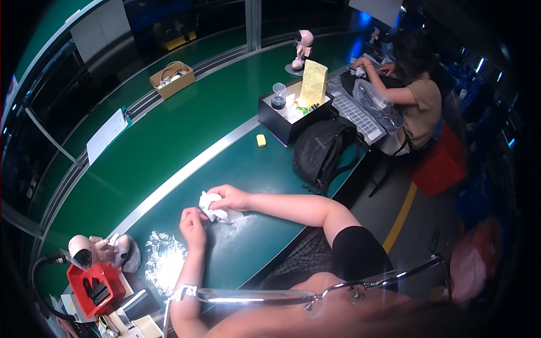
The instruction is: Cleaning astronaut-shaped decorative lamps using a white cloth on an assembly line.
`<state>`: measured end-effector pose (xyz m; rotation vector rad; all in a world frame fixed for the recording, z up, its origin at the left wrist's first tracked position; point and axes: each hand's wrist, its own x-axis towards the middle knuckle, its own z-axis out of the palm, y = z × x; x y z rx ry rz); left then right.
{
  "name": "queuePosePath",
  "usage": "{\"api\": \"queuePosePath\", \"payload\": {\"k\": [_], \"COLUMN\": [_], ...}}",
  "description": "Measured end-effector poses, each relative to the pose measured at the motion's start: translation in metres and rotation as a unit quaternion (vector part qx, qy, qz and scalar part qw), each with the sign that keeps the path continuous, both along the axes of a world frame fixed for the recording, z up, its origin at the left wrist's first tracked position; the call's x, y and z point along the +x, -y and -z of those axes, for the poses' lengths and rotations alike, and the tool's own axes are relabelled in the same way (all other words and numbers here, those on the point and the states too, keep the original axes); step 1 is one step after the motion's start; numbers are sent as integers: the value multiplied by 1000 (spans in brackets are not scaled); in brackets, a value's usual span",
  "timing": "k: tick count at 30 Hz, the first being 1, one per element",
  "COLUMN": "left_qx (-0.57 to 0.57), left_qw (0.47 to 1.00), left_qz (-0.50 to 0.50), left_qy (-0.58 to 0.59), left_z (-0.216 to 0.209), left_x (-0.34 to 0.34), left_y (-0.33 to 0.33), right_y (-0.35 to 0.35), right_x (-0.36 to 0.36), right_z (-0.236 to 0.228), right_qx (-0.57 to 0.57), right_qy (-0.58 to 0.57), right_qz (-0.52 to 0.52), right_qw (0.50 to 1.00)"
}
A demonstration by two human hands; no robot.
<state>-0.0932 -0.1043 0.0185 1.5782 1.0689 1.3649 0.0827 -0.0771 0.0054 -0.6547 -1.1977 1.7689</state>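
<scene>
A crumpled white cloth or paper wipe point(230, 216) is bunched in my right hand point(233, 198), whose fingers and thumb close around it just above the dark green table. Part of the wipe hangs down toward the tabletop. Close beside it on the left, my left hand point(193, 228) is closed, fingers curled inward with the tips by the wipe's edge. Whatever the left fingers may hold is too small or hidden to make out. A shiny patch of glare point(164, 256) lies on the table left of my left forearm.
A small yellow block point(261, 140) lies ahead, near a black box point(288, 128) of items and a black backpack point(324, 149). At left are a pink-and-white figurine point(107, 252) and a red bin point(97, 290). A co-worker point(420, 96) sits at the far right.
</scene>
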Motion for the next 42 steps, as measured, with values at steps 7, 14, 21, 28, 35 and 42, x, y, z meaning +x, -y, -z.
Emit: {"api": "queuePosePath", "payload": {"k": [7,14,21,28,35,42], "left_qx": [-13,5,7,-16,10,6], "left_qw": [1000,1000,1000,1000,1000,1000], "left_qz": [8,-1,0,10,-4,-2], "left_qy": [-8,-7,-6,-10,-6,1], "left_z": [1,2,0,-2,-2,-5], "left_x": [-1,0,0,1,2,4], "left_y": [0,-1,0,0,0,2], "right_y": [0,0,2,2,2,2], "right_x": [1,3,3,1,2,2], "right_z": [-3,-2,-7,-7,-6,-6], "right_qx": [9,3,11,-4,2,-4], "right_qy": [19,11,35,21,10,11], "right_qz": [-7,-12,-8,-9,-16,-16], "right_qw": [1000,1000,999,1000,1000,1000]}}
